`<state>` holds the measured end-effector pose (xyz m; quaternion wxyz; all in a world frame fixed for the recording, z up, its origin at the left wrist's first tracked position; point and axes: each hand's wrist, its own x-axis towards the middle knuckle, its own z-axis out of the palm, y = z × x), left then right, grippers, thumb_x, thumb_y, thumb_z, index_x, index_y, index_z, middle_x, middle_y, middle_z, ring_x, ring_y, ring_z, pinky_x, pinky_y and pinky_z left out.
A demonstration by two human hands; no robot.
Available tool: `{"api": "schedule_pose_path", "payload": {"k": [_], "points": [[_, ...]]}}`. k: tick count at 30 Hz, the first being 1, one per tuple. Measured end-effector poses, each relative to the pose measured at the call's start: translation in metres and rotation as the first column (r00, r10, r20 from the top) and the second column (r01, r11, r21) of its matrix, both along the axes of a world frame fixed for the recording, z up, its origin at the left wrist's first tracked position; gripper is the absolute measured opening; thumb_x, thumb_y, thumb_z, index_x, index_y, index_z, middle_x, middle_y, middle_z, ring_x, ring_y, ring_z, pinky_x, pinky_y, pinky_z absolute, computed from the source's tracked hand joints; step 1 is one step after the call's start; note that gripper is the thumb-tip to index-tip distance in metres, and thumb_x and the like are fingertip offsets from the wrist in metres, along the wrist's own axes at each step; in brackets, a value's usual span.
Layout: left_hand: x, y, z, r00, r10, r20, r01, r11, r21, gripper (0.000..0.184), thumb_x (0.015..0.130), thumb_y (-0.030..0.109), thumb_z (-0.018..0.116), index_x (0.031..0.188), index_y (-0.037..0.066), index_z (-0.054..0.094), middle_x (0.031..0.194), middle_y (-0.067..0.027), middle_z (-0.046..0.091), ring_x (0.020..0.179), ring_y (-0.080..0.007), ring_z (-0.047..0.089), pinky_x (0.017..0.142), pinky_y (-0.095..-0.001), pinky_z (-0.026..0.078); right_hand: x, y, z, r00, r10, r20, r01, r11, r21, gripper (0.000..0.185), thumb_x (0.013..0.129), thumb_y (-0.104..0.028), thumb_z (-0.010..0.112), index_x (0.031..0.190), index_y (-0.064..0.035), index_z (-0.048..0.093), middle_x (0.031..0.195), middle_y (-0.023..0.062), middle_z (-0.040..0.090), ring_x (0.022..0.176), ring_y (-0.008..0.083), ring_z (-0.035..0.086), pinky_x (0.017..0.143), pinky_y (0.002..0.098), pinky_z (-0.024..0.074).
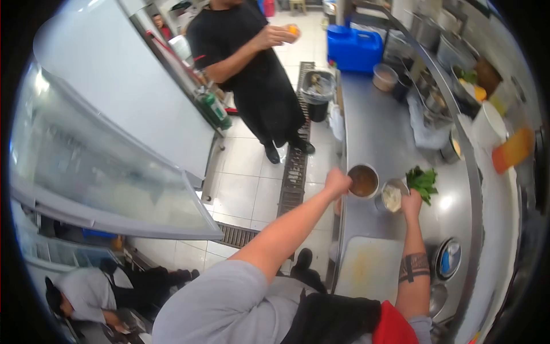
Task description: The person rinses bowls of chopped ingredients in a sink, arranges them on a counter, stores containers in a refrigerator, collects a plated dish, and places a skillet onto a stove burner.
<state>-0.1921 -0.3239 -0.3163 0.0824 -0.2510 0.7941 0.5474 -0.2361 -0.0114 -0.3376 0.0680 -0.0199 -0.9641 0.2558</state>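
My left hand (338, 183) is closed on the left side of a round container of brown liquid (364, 181) at the steel counter. My right hand (411, 203) grips the right side of a metal container (380, 202) holding pale white pieces (392, 198). The two containers are side by side, with little room between them. Just beyond my right hand lies a bunch of green leaves (422, 183). A white cutting board (366, 269) with a yellowish stain lies nearer to me. My fingertips are too small to make out clearly.
A blue jerrycan (355, 49) and a lidded tub (385, 77) stand at the counter's far end. An overhead rail (441, 80) runs along the right. A person in black (240, 63) stands ahead, near a bin (318, 92); another bends low at left. A glass door (114, 166) stands open.
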Motion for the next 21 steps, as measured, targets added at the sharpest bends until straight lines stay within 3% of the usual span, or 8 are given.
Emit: {"api": "schedule_pose_path", "payload": {"k": [2, 4, 6, 8, 9, 14, 16, 21], "points": [[0.029, -0.010, -0.004, 0.998, 0.015, -0.061, -0.016, 1.000, -0.021, 0.019, 0.070, 0.007, 0.070, 0.076, -0.011, 0.068, 0.069, -0.0211, 0.069, 0.061, -0.0289, 0.072, 0.056, -0.0400, 0.057, -0.001, 0.005, -0.010, 0.999, 0.019, -0.034, -0.018, 1.000, 0.018, 0.026, 0.080, -0.015, 0.068, 0.095, 0.0066, 0.068, 0.095, 0.0311, 0.067, 0.095, 0.0494, 0.064, 0.084, 0.0522, 0.0506], [0.069, -0.022, 0.017, 0.996, 0.080, -0.038, -0.077, 0.995, 0.062, 0.018, 0.070, 0.009, 0.068, 0.071, -0.009, 0.068, 0.067, -0.0235, 0.069, 0.062, -0.0326, 0.072, 0.062, -0.0425, 0.058, 0.005, -0.001, -0.001, 0.999, -0.035, 0.025, 0.034, 0.998, 0.049, 0.024, 0.079, -0.012, 0.067, 0.095, 0.0063, 0.068, 0.095, 0.0309, 0.067, 0.096, 0.0495, 0.064, 0.085, 0.0525, 0.0505], [0.103, -0.042, 0.007, 0.994, 0.104, 0.008, -0.105, 0.991, 0.078, 0.018, 0.069, 0.007, 0.069, 0.074, -0.010, 0.068, 0.068, -0.0223, 0.068, 0.063, -0.0317, 0.073, 0.057, -0.0417, 0.057, 0.008, -0.008, 0.006, 1.000, -0.002, 0.031, 0.001, 0.999, 0.034, 0.023, 0.079, -0.010, 0.067, 0.095, 0.0062, 0.068, 0.094, 0.0309, 0.067, 0.096, 0.0496, 0.064, 0.085, 0.0526, 0.0506], [0.141, -0.063, -0.011, 0.992, 0.129, -0.015, -0.129, 0.992, 0.009, 0.014, 0.070, 0.004, 0.071, 0.068, -0.006, 0.062, 0.064, -0.0146, 0.064, 0.058, -0.0229, 0.070, 0.052, -0.0378, 0.058, 0.009, -0.009, -0.004, 1.000, 0.023, 0.009, -0.023, 1.000, -0.009, 0.019, 0.080, -0.009, 0.067, 0.092, 0.0064, 0.067, 0.091, 0.0308, 0.067, 0.092, 0.0499, 0.064, 0.083, 0.0521, 0.0507], [0.163, -0.074, -0.002, 0.985, 0.171, 0.037, -0.175, 0.970, 0.171, 0.014, 0.072, 0.004, 0.071, 0.068, -0.006, 0.061, 0.066, -0.0138, 0.064, 0.057, -0.0234, 0.069, 0.051, -0.0371, 0.060, 0.012, -0.011, -0.005, 1.000, 0.027, 0.009, -0.027, 0.999, -0.018, 0.019, 0.080, -0.009, 0.067, 0.092, 0.0064, 0.067, 0.091, 0.0308, 0.067, 0.092, 0.0499, 0.064, 0.083, 0.0521, 0.0507], [0.256, -0.131, 0.013, 0.944, 0.294, 0.149, -0.325, 0.908, 0.265, 0.014, 0.074, -0.002, 0.069, 0.076, -0.008, 0.057, 0.073, -0.0135, 0.061, 0.063, -0.0262, 0.069, 0.051, -0.0376, 0.063, 0.010, -0.014, -0.005, 0.998, 0.051, 0.022, -0.050, 0.998, -0.041, 0.020, 0.080, -0.010, 0.069, 0.090, 0.0064, 0.065, 0.089, 0.0308, 0.066, 0.089, 0.0494, 0.064, 0.078, 0.0513, 0.0497], [0.287, -0.156, -0.003, 0.921, 0.333, 0.202, -0.367, 0.915, 0.167, 0.012, 0.075, -0.004, 0.069, 0.077, -0.008, 0.057, 0.074, -0.0137, 0.061, 0.063, -0.0261, 0.070, 0.051, -0.0367, 0.063, 0.011, -0.014, -0.003, 0.998, 0.058, 0.030, -0.056, 0.997, -0.060, 0.020, 0.080, -0.010, 0.069, 0.091, 0.0061, 0.065, 0.089, 0.0304, 0.066, 0.089, 0.0493, 0.064, 0.079, 0.0511, 0.0498], [0.322, -0.181, 0.020, 0.868, 0.428, 0.250, -0.476, 0.861, 0.180, 0.011, 0.076, -0.007, 0.069, 0.076, -0.007, 0.057, 0.074, -0.0141, 0.061, 0.063, -0.0266, 0.070, 0.051, -0.0350, 0.063, 0.001, -0.007, -0.011, 0.998, 0.061, 0.005, -0.061, 0.997, -0.055, 0.019, 0.080, -0.009, 0.069, 0.093, 0.0052, 0.066, 0.089, 0.0287, 0.067, 0.089, 0.0487, 0.065, 0.080, 0.0502, 0.0503]]}}
